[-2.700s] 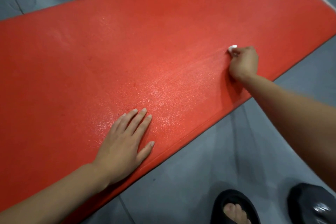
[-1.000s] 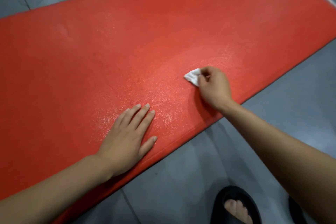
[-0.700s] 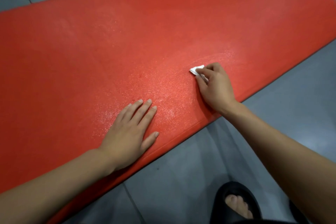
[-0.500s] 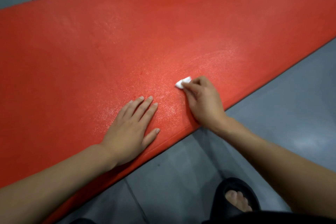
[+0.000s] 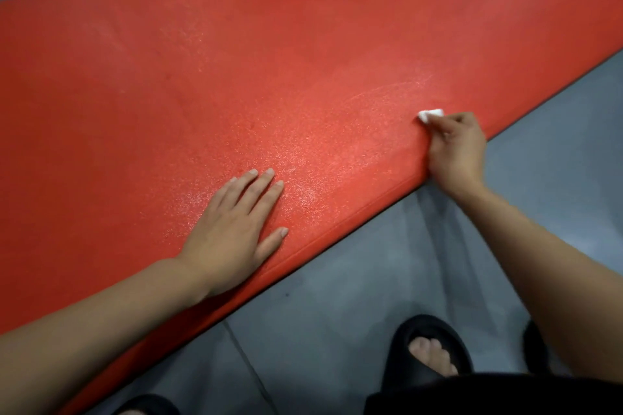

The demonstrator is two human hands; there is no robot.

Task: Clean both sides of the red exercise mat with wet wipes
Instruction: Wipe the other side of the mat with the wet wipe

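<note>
Right hand point(image 5: 455, 148) pinching wet wipe point(image 5: 429, 114), slid rightward along red mat point(image 5: 269, 61), left hand point(image 5: 232, 229) still flat

Red speckled mat point(image 5: 236, 61), white wipe point(image 5: 429, 114), grey floor point(image 5: 556, 178), seemingly black sandal point(image 5: 428, 333).

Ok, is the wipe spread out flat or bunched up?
Bunched up: only a small white wad of wipe shows, pinched in the right hand.

The red mat point(image 5: 303, 61) is being left open across its far and middle surface. Its near edge is being occupied by the left hand point(image 5: 232, 232), pressed flat, and, further right, by the right hand point(image 5: 455, 148) pinching a white wipe point(image 5: 429, 114). Beside the mat's near edge, grey floor point(image 5: 354, 280) is being taken up by a black sandal point(image 5: 428, 347).
</note>
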